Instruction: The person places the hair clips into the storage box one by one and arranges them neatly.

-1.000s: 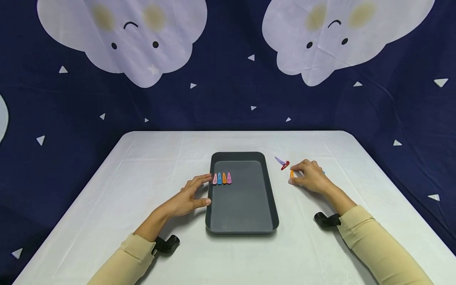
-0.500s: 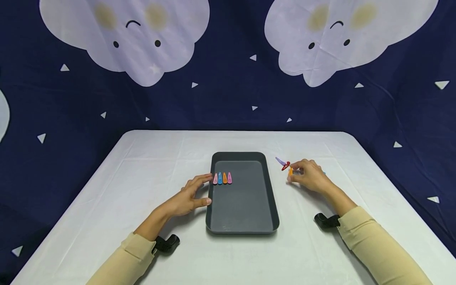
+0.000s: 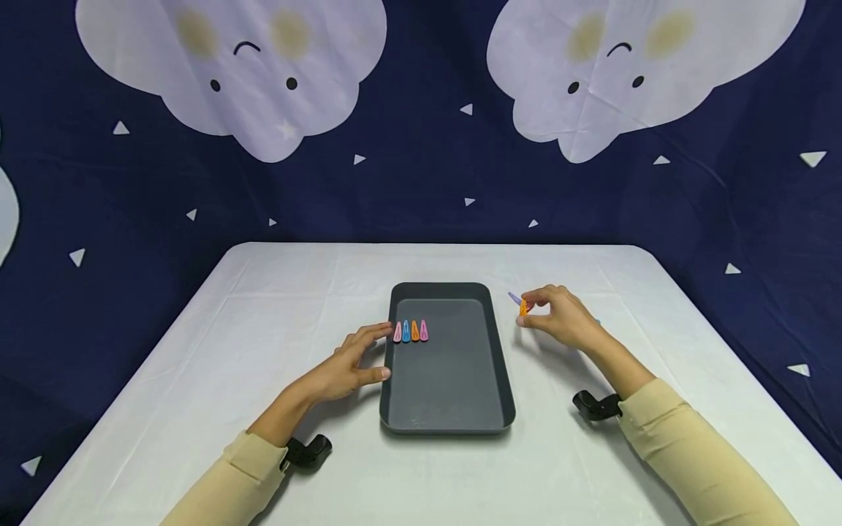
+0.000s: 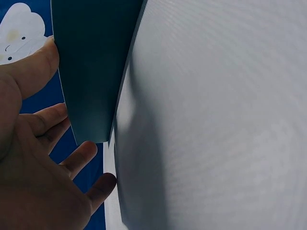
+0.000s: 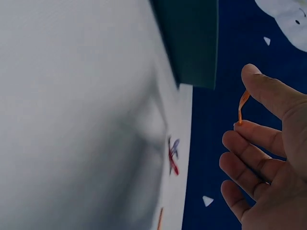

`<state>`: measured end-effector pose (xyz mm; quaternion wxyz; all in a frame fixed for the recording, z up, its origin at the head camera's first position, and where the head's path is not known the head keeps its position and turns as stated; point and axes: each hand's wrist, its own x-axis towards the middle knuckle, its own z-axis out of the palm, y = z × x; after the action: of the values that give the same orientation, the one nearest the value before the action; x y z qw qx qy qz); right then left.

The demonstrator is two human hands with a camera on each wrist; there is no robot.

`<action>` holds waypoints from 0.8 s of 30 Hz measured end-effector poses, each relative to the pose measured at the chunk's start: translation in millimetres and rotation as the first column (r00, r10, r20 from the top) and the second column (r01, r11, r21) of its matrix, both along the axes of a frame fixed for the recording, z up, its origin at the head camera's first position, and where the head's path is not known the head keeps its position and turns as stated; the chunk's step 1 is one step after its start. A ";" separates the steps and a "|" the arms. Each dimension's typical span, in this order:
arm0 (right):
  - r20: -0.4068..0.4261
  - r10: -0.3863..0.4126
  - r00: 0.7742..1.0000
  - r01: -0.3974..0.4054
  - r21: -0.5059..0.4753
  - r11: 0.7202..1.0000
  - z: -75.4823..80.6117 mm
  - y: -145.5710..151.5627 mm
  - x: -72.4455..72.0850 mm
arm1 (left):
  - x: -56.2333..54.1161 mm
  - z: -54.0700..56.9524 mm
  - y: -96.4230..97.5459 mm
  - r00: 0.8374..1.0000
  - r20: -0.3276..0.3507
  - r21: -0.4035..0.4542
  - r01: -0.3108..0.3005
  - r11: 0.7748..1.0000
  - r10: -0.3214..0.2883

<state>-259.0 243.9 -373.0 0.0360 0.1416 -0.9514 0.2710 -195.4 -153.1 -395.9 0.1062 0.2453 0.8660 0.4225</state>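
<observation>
My right hand (image 3: 560,315) pinches an orange hair clip (image 5: 243,106) between thumb and index finger, raised above the table to the right of the dark grey tray (image 3: 454,387). In the right wrist view its other fingers are loosely bent. A red hair clip (image 5: 173,163) and a purple hair clip (image 3: 514,298) lie together on the table just beyond that hand. My left hand (image 3: 349,365) rests with spread fingers at the tray's left rim. Inside the tray, a light pink clip (image 3: 397,332), a blue clip (image 3: 406,332), an orange clip (image 3: 415,332) and a pink clip (image 3: 424,332) stand in a row.
A white cloth covers the table (image 3: 289,292). Behind its far edge hangs a dark blue curtain (image 3: 421,197) with clouds. A thin orange piece (image 5: 160,219) lies on the table in the right wrist view.
My right hand has lifted off the table with the orange hair clip and moved slightly left, now overlapping the red clip in the head view. The left hand and tray stay put.
</observation>
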 end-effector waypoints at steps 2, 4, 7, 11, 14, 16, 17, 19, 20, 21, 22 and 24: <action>-0.010 0.016 1.000 -0.016 -0.008 1.000 4.1 -5.2 0.0 | 0.1 0.0 0.0 1.000 0.001 -0.001 -0.002 1.000 0.002; -0.018 0.029 0.999 -0.029 -0.017 0.999 7.8 -10.5 -0.2 | 0.1 0.0 0.0 1.000 0.004 -0.001 -0.005 1.000 0.005; -0.023 0.042 0.999 -0.043 -0.023 0.999 11.8 -18.1 -1.2 | -0.1 0.0 0.2 1.000 0.004 -0.001 -0.005 1.000 0.005; -0.017 0.052 0.999 -0.052 -0.041 0.998 15.9 -28.4 -2.4 | -0.5 -0.5 0.5 1.000 0.005 0.000 -0.005 1.000 0.005; -0.014 0.062 0.998 -0.063 -0.043 0.997 18.2 -35.7 -3.4 | -0.8 -1.0 0.5 1.000 0.003 0.000 -0.005 1.000 0.005; -0.012 0.068 0.998 -0.069 -0.038 0.997 19.7 -40.6 -4.0 | -0.9 -1.2 0.5 1.000 0.005 0.001 -0.005 1.000 0.004; -0.011 0.071 0.997 -0.071 -0.035 0.997 20.9 -43.1 -3.9 | -0.9 -1.2 0.6 1.000 0.005 0.002 -0.004 1.000 0.004; -0.007 0.077 0.997 -0.077 -0.032 0.996 23.1 -48.0 -4.4 | -0.9 -1.4 0.6 1.000 0.006 0.002 -0.005 1.000 0.005; -0.006 0.081 0.997 -0.081 -0.035 0.996 24.6 -50.9 -4.4 | -0.9 -1.3 0.7 1.000 0.007 0.002 -0.005 1.000 0.005; -0.006 0.085 0.996 -0.085 -0.038 0.996 25.7 -53.6 -4.6 | -1.0 -1.3 0.7 1.000 0.008 0.001 -0.005 1.000 0.005; -0.007 0.089 0.996 -0.090 -0.041 0.995 26.7 -56.3 -4.9 | -1.2 -1.5 0.7 1.000 0.007 0.000 -0.004 1.000 0.004; -0.005 0.097 0.995 -0.097 -0.046 0.994 28.7 -61.9 -4.9 | -1.6 -1.6 0.7 1.000 0.001 -0.001 -0.001 1.000 0.001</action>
<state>-263.9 182.1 -344.3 0.0276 0.1871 -0.9369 0.2941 -197.0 -152.3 -397.6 0.1067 0.2444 0.8663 0.4224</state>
